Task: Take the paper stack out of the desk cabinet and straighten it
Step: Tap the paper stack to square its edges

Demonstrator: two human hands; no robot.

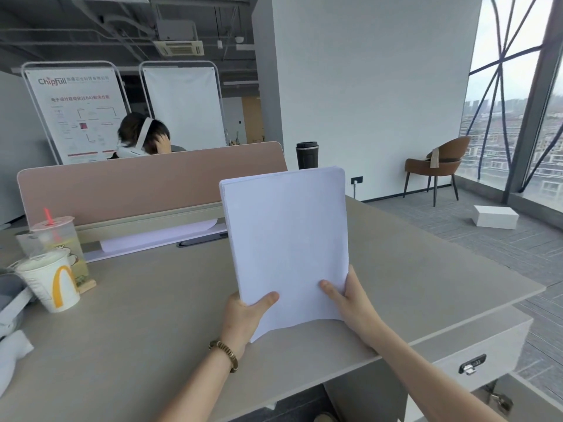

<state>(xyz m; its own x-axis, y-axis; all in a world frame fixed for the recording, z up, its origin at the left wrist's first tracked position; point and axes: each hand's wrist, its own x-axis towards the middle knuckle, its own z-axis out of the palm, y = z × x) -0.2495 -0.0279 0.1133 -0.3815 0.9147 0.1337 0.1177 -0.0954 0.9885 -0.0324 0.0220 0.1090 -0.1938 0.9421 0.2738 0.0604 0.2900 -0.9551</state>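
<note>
A white paper stack (286,239) stands upright above the grey desk (152,315), lifted clear of it, with its sheets slightly fanned at the top edge. My left hand (246,315) grips its lower left corner, thumb on the front. My right hand (350,303) grips the lower right edge, thumb across the front. The bottom edge bows upward between my hands. The desk cabinet (475,354) sits under the desk at the right, with a combination lock on its front.
Two drink cups (54,269) stand at the desk's left edge. A pink divider (146,181) runs along the back, with a person seated behind it. A black tumbler (307,155) stands past the divider's end. A loose sheet (158,236) lies below the divider.
</note>
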